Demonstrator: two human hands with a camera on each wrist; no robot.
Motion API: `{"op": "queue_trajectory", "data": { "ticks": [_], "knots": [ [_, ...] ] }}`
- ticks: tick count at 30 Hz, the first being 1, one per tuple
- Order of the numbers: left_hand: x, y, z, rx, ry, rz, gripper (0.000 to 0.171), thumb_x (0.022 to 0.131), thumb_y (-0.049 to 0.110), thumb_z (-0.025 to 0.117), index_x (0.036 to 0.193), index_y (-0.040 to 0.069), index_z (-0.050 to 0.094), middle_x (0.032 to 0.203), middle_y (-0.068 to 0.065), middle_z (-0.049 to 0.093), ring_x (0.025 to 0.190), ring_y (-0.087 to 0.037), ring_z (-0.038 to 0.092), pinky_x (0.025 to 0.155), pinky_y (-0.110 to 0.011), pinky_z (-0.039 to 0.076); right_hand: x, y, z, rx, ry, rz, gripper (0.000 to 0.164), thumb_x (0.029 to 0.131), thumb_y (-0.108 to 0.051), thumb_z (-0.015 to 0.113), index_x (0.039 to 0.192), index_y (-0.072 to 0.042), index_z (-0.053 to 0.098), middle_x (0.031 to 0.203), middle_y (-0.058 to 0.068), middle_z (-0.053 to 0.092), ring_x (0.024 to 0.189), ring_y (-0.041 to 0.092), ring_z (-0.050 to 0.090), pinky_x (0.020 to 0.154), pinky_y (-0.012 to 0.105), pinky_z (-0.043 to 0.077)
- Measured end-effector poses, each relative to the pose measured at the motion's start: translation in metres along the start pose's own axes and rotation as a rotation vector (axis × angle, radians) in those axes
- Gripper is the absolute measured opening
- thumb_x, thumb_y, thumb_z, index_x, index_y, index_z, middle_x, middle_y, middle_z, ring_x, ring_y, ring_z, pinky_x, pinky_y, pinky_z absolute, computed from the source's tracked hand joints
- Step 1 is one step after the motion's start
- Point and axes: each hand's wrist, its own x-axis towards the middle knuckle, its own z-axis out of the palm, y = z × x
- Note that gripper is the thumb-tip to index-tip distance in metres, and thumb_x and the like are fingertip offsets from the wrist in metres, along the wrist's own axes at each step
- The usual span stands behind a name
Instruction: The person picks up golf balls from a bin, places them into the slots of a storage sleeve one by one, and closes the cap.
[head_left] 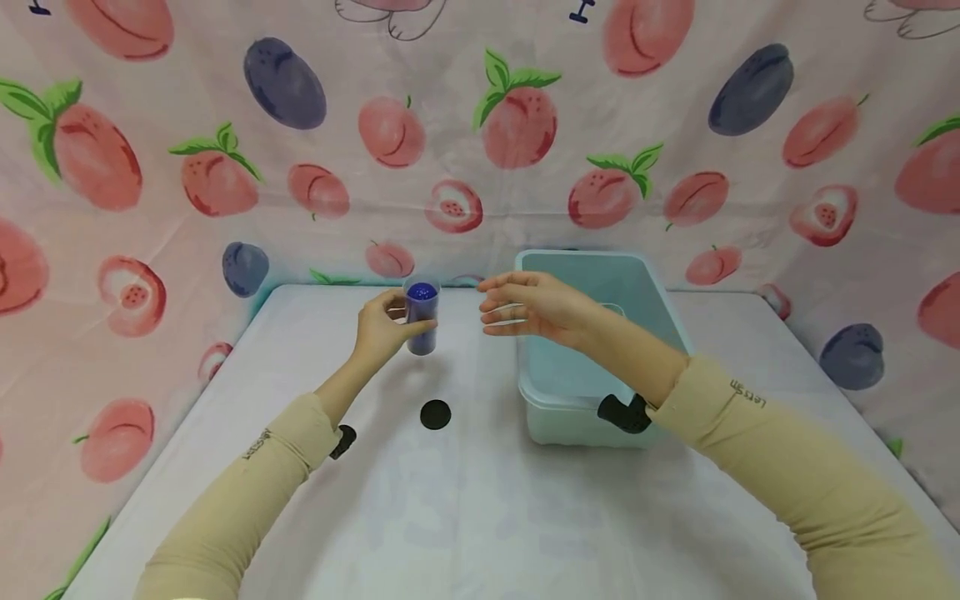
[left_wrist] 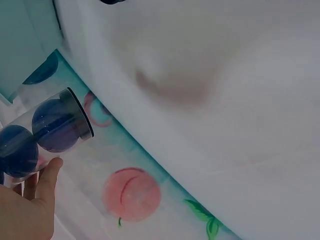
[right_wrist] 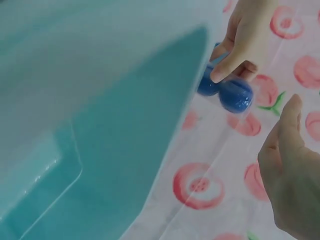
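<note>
My left hand grips a clear plastic tube upright above the table, thumb across its front. Blue balls are stacked inside, and a glossy blue ball shows at the tube's upper end. In the left wrist view, a dark-edged base closes one end of the tube, beside a blue ball. My right hand hangs empty to the right of the tube, fingers extended and slightly spread. It overlaps the left side of a pale blue bin in the head view. On the table below lies a black disc.
The bin stands right of centre on the white-covered table, open at the top. A fruit-printed cloth hangs behind the table and along its sides. Black devices sit at both wrists.
</note>
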Motion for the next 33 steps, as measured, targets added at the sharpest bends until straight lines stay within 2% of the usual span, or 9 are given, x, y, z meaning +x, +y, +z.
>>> {"op": "queue_trajectory", "data": {
  "ticks": [8, 16, 19, 22, 25, 29, 33],
  "knots": [
    [-0.009, -0.013, -0.018, 0.0, 0.008, -0.023, 0.048, 0.072, 0.016, 0.082, 0.112, -0.002, 0.061, 0.116, -0.021, 0.064, 0.107, -0.036, 0.062, 0.093, -0.045, 0.051, -0.009, 0.017, 0.015, -0.047, -0.074, -0.047, 0.034, 0.096, -0.009, 0.05, 0.128, 0.0, 0.048, 0.095, 0.006, 0.058, 0.086, 0.018, 0.062, 0.094, 0.042, 0.052],
    [-0.02, -0.028, -0.024, -0.041, 0.05, -0.088, 0.045, 0.074, 0.012, 0.08, 0.111, -0.004, 0.06, 0.119, -0.023, 0.061, 0.111, -0.036, 0.059, 0.097, -0.042, 0.049, -0.008, 0.051, 0.032, -0.134, -0.102, -0.147, 0.032, 0.092, -0.005, 0.056, 0.122, 0.005, 0.051, 0.094, 0.004, 0.058, 0.087, 0.018, 0.06, 0.091, 0.042, 0.053],
    [-0.025, -0.034, -0.026, -0.049, 0.06, -0.111, 0.046, 0.075, 0.012, 0.079, 0.113, -0.005, 0.059, 0.121, -0.023, 0.06, 0.113, -0.036, 0.059, 0.098, -0.042, 0.049, -0.003, 0.07, 0.038, -0.211, -0.108, -0.217, 0.032, 0.09, -0.004, 0.057, 0.12, 0.006, 0.053, 0.094, 0.007, 0.059, 0.083, 0.014, 0.062, 0.086, 0.037, 0.056],
    [-0.03, -0.04, -0.028, -0.069, 0.064, -0.12, 0.047, 0.075, 0.012, 0.079, 0.115, -0.005, 0.059, 0.122, -0.022, 0.06, 0.114, -0.034, 0.058, 0.097, -0.041, 0.05, 0.003, 0.088, 0.043, -0.34, -0.083, -0.32, 0.03, 0.088, -0.004, 0.06, 0.117, 0.004, 0.057, 0.097, 0.013, 0.06, 0.081, 0.011, 0.061, 0.082, 0.029, 0.057],
    [-0.034, -0.045, -0.03, -0.08, 0.069, -0.108, 0.048, 0.076, 0.01, 0.079, 0.117, -0.005, 0.059, 0.122, -0.022, 0.061, 0.113, -0.032, 0.059, 0.095, -0.038, 0.051, 0.009, 0.103, 0.048, -0.459, -0.039, -0.421, 0.029, 0.085, -0.005, 0.066, 0.113, 0.001, 0.059, 0.1, 0.017, 0.061, 0.085, 0.014, 0.062, 0.079, 0.024, 0.055],
    [-0.037, -0.05, -0.032, -0.092, 0.067, -0.096, 0.048, 0.076, 0.008, 0.078, 0.118, -0.006, 0.059, 0.121, -0.024, 0.061, 0.111, -0.032, 0.059, 0.091, -0.03, 0.053, 0.016, 0.117, 0.055, -0.586, -0.002, -0.516, 0.031, 0.084, -0.008, 0.069, 0.112, -0.003, 0.06, 0.103, 0.014, 0.061, 0.091, 0.024, 0.062, 0.082, 0.023, 0.054],
    [-0.039, -0.054, -0.031, -0.093, 0.039, -0.097, 0.048, 0.077, 0.006, 0.077, 0.119, -0.007, 0.057, 0.122, -0.025, 0.06, 0.113, -0.033, 0.059, 0.091, -0.029, 0.052, 0.024, 0.127, 0.06, -0.703, 0.002, -0.556, 0.036, 0.084, -0.01, 0.07, 0.117, -0.002, 0.057, 0.109, 0.013, 0.061, 0.097, 0.026, 0.061, 0.086, 0.028, 0.054]
  ]
}}
